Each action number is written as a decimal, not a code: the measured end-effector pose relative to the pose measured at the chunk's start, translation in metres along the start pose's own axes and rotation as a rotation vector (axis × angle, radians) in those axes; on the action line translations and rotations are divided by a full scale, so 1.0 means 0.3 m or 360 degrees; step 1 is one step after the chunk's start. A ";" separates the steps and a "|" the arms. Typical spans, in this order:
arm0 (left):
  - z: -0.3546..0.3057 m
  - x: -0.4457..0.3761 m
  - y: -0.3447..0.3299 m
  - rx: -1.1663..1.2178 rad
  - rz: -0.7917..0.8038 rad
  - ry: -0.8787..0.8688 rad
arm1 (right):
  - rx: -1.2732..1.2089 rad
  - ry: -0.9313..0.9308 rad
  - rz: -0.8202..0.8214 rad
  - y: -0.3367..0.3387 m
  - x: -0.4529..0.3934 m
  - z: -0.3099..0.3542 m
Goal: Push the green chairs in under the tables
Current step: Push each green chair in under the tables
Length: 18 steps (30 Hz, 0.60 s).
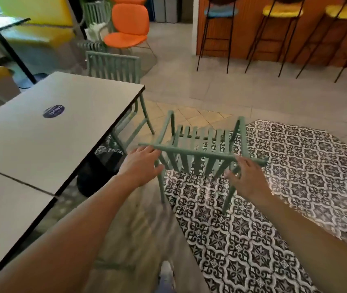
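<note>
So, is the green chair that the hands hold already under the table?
No, still out. The green chair stands on the patterned floor, apart from the table, its seat fully visible.

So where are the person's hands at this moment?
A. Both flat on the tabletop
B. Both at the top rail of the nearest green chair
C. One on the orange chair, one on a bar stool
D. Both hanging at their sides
B: the left hand and right hand sit at opposite ends of the nearest green chair's top rail, beside the table.
</note>
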State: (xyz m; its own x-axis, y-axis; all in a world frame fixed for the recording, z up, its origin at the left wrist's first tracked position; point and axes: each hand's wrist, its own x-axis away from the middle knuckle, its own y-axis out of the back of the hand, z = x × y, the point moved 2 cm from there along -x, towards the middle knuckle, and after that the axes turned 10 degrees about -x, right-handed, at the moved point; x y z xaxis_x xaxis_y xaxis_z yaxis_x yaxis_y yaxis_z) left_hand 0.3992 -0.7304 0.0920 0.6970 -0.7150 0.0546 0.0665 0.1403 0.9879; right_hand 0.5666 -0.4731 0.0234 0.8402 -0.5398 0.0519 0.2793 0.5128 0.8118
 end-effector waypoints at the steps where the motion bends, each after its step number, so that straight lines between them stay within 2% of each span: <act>1: -0.013 -0.053 -0.005 -0.0033 0.0015 -0.0032 | 0.0003 -0.0026 0.0019 -0.002 -0.012 -0.025; 9: -0.052 -0.435 -0.132 -0.0207 0.0111 -0.0327 | 0.0237 -0.0165 -0.0002 -0.019 -0.243 -0.159; 15: 0.013 -0.643 -0.289 -0.0188 0.0494 -0.0485 | 0.0330 -0.0208 0.0370 -0.113 -0.412 -0.184; 18: 0.032 -0.673 -0.380 0.0031 0.0777 -0.0389 | 0.0275 -0.0224 0.0544 -0.131 -0.452 -0.183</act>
State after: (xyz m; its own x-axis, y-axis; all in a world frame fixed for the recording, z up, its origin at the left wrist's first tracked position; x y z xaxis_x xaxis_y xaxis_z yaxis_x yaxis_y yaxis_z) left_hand 0.2441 -0.6085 -0.0302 0.4571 -0.7088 0.5373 -0.2381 0.4845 0.8418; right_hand 0.4672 -0.3835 -0.0475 0.7960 -0.4497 0.4052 -0.0977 0.5652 0.8192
